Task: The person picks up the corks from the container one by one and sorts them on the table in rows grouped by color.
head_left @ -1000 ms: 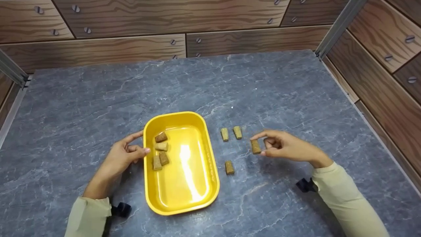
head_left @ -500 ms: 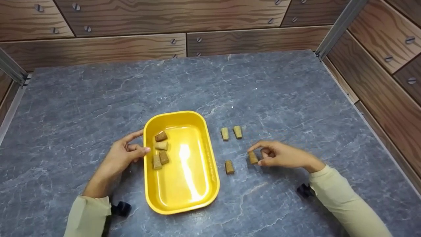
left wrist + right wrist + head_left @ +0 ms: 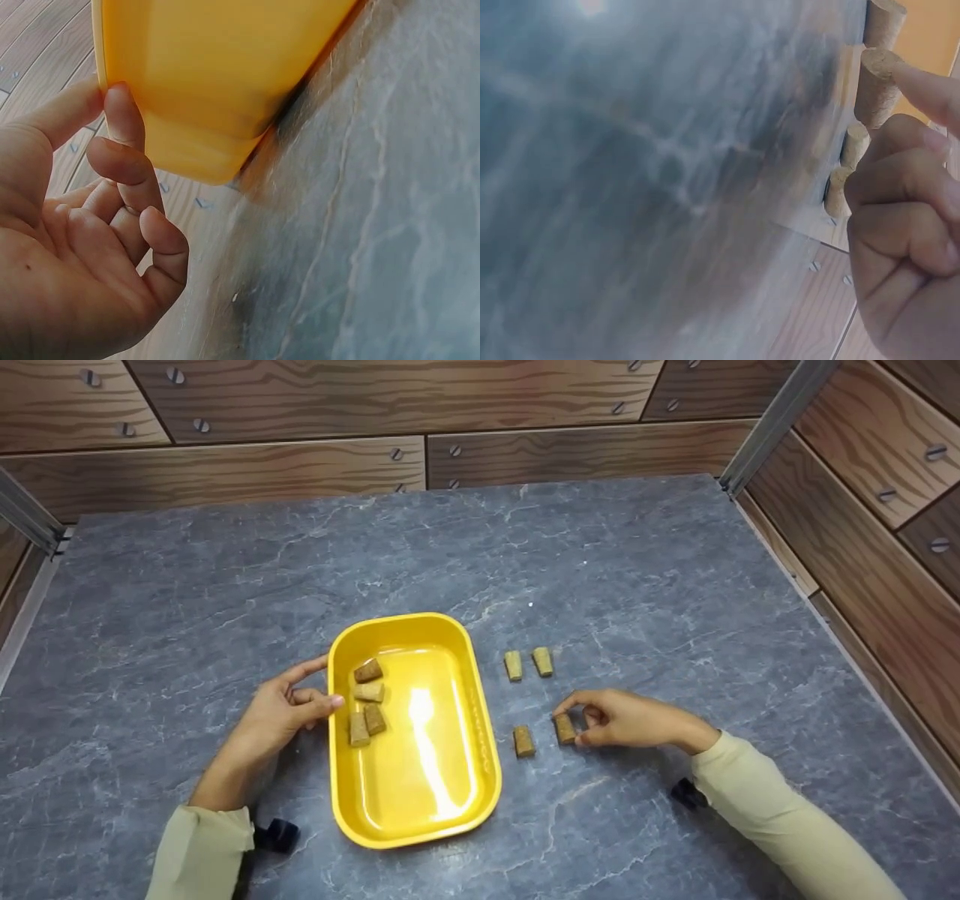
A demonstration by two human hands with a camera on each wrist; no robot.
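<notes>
Yellow tray (image 3: pixel 397 787) sits lower centre, its left rim pinched by the left hand (image 3: pixel 274 716); right of centre, the right hand (image 3: pixel 630 720) pinches a brown cork (image 3: pixel 565 729) just beside a neighbouring cork (image 3: pixel 523 741), which a sideways slip might topple.

The left grip (image 3: pixel 274 716) pinches with thumb (image 3: pixel 322 706) and finger (image 3: pixel 306 667), its other fingers (image 3: pixel 166 247) bent. The right grip (image 3: pixel 619 720) pinches too, its last fingers (image 3: pixel 900 232) curled in. The left arm (image 3: pixel 202 847) and right arm (image 3: pixel 780 810) reach forward, well apart.
</notes>
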